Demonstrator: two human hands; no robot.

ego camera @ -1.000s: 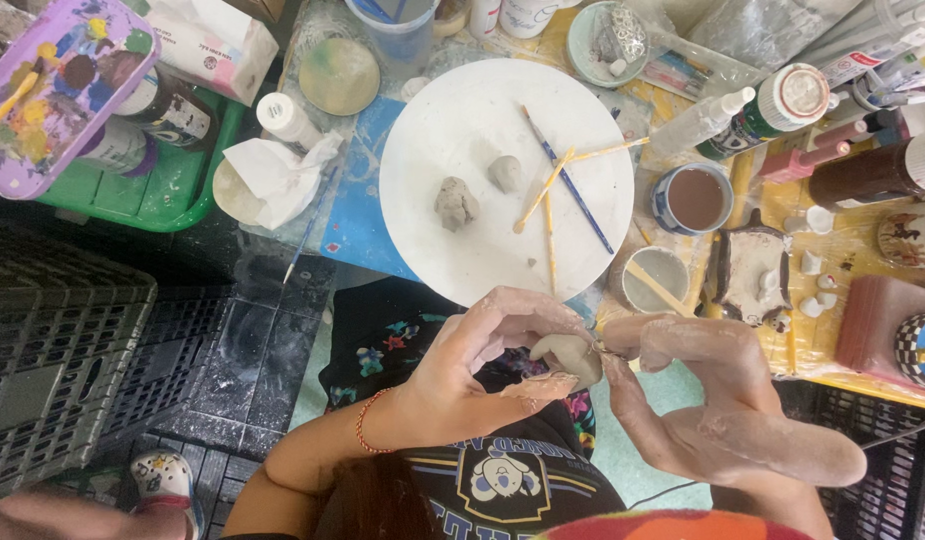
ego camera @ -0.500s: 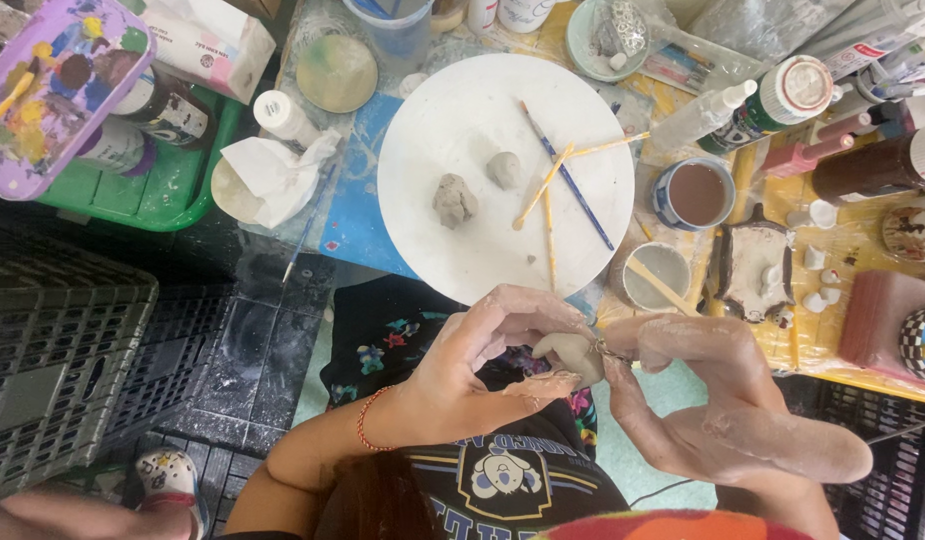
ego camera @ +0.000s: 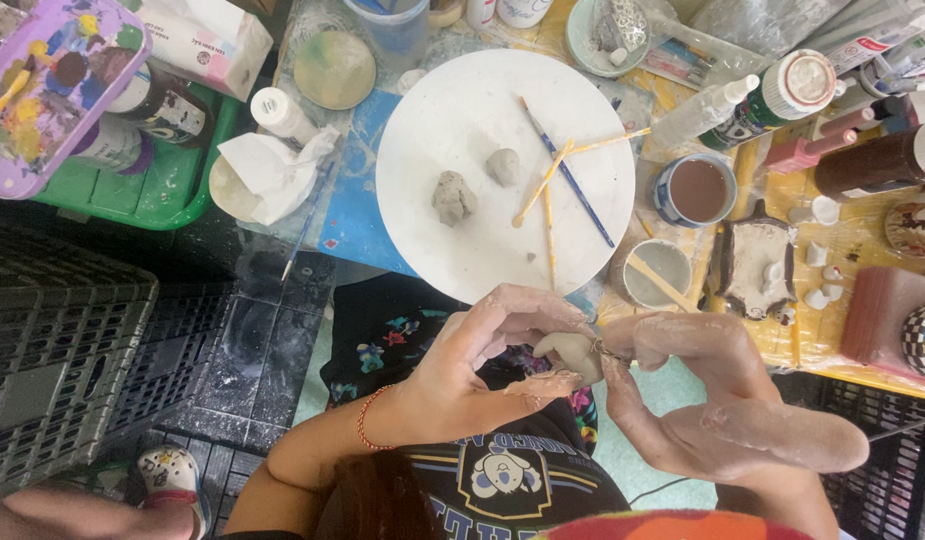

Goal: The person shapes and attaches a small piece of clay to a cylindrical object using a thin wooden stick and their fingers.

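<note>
My left hand, with a red bracelet on the wrist, curls around a small pale grey clay lump above my lap. My right hand, smeared with clay, pinches the lump's right side with thumb and forefinger while its other fingers spread out to the right. Both hands hover just below the near edge of a round white board. On the board lie two small clay lumps and a few thin brushes and sticks.
The table holds a cup of brown liquid, a white cup with a stick, paint bottles, a clay-covered slab, crumpled tissue, a purple palette and a green tray. Black crates stand to the left.
None apart from a slight shift of the view; both hands stay on the clay lump in the same place.
</note>
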